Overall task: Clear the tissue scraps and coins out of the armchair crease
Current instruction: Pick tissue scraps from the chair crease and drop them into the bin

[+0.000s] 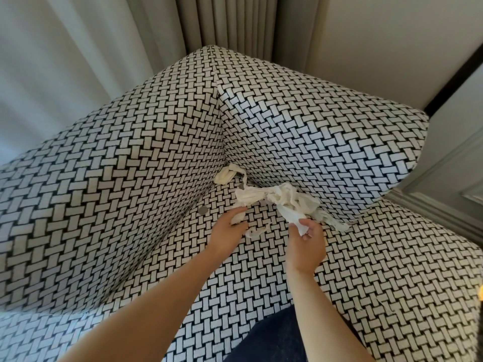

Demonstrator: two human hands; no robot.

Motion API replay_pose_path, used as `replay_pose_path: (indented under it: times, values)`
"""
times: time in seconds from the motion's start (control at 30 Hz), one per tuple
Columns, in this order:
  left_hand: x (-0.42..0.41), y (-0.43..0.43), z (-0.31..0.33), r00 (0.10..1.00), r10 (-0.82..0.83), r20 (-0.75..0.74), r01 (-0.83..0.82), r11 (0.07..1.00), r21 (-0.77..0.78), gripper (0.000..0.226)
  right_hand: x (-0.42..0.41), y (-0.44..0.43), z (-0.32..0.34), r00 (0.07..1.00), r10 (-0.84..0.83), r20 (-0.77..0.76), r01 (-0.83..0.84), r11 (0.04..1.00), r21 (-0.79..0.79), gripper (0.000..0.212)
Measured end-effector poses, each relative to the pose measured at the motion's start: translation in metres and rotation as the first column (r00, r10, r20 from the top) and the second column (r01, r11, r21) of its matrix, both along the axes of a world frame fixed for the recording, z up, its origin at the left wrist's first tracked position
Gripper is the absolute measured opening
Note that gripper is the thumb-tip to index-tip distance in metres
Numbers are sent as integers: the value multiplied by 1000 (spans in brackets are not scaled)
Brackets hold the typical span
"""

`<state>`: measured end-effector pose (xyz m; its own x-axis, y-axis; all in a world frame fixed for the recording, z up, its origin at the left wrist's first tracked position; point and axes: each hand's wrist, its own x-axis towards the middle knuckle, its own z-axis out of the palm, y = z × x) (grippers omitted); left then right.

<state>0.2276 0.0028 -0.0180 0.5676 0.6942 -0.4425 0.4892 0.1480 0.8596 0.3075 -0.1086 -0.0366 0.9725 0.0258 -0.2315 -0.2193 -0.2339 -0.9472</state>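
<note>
White tissue (287,198) pinched in right grip (306,240); left grip (226,227) clutches wad (239,217).

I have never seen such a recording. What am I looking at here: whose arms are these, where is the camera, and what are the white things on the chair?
There is no machine here. A person wears one camera on the head; it looks forward and down, so you see that person's own two bare arms. They reach into an armchair covered in black-and-white woven-pattern fabric. Crumpled white tissue scraps lie along the crease at the back of the seat, and a cream-coloured tissue wad sits in the corner. A small round grey coin lies on the seat beside the side crease. The left hand grips a small tissue lump; the right hand pinches a white tissue piece. Grey curtains hang behind the chair.
</note>
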Motion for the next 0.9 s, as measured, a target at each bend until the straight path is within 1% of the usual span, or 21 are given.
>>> replay_pose_path:
  times: [0.17,0.23,0.3,0.37,0.43,0.47,0.53,0.6,0.67,0.77,0.83,0.9]
  values:
    - [-19,-15,0,972,221,77,-212,971,-109,19,-3,-1,7,1000,-27,11,27,999,29,13]
    - [-23,-20,2,953,282,106,-266,953,-144,17,-4,-2,10,1000,-27,10,27,999,44,13]
    - [-26,-27,8,942,306,136,-280,943,-182,15,-6,-3,12,1000,3,12,-3,998,61,14]
    - [-28,-35,13,944,284,170,-241,942,-233,13,-9,-4,16,995,98,-1,-98,992,75,15]
    - [-27,-41,16,953,225,203,-168,950,-265,13,-12,-3,20,965,263,-16,-262,963,62,19]
    - [-26,-44,18,956,192,224,-127,953,-276,12,-15,-3,22,934,356,-34,-353,933,66,22]
    - [-23,-47,22,962,104,254,-32,961,-274,11,-18,-2,27,858,504,-101,-489,861,142,28]
    - [-18,-47,26,962,14,271,61,962,-267,12,-18,-2,30,806,569,-161,-529,816,233,27]
    - [-13,-43,30,957,-48,286,123,960,-252,13,-15,-3,29,814,547,-195,-492,828,270,20]
    - [-7,-30,34,957,-115,266,167,969,-181,24,-8,-2,24,846,413,-337,-312,896,315,11]
    - [-2,-18,34,980,-94,173,109,991,-80,33,-5,-1,22,836,359,-415,-230,916,329,12]
    - [7,-1,29,997,28,66,-29,999,14,38,0,-1,20,814,321,-484,-136,915,379,23]
